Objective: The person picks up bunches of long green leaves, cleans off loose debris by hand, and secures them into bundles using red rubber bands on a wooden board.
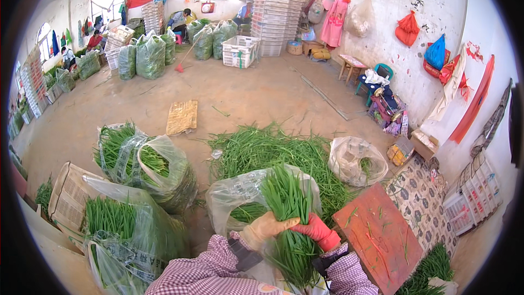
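My left hand, in a tan glove, and my right hand, in a red glove, are both closed around a bunch of garlic chives. The long green leaves stand upright, fanning out above the gloves and hanging below them. Just behind the bunch lies an open clear plastic bag with more chives inside. Beyond that bag a loose heap of chives spreads over the floor. To the right of my right hand is a red board with scattered leaf scraps and a thin red strip on it.
At left stand two clear bags filled with chives, a nearer bag and a farther bag. A crumpled clear bag sits right of the heap. Flattened cardboard lies ahead. Several people work at the back near stacked crates.
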